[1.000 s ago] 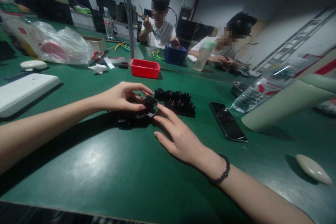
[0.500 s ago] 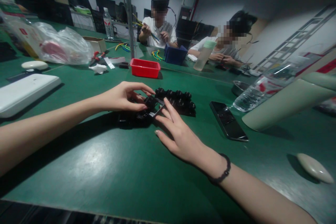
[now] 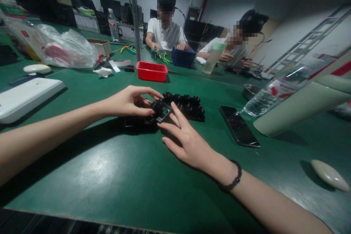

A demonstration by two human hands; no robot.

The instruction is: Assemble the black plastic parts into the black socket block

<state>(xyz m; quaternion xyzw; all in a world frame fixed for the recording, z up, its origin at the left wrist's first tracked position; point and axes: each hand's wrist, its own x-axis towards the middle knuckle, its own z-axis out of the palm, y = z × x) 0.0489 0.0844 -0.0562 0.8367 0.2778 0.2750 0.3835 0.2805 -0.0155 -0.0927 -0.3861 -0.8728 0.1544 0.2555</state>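
Note:
My left hand point(image 3: 128, 101) has its thumb and fingers closed around a small black part with a flat, square frame point(image 3: 163, 116) on its right side. From the right, my right hand point(image 3: 186, 137) reaches to this frame, its fingertips touching the edge and its fingers stretched apart. Below the left hand lies a dark, flat base point(image 3: 134, 126), partly covered by the fingers. Just behind the hands stands a black block of round, knob-like pieces point(image 3: 189, 106) set in rows. The exact kind of these black parts is too dark to make out.
Beyond the black parts sits a red bin point(image 3: 151, 71). A phone point(image 3: 239, 126), a pale green tumbler point(image 3: 298, 108) and a water bottle point(image 3: 263, 97) are on the right. A white box point(image 3: 30, 97) lies left. Two people work across the green table point(image 3: 115, 179).
My hands barely move; the square frame tilts slightly between them. Across the table, one person's hands have come down to the wires and the blue bin.

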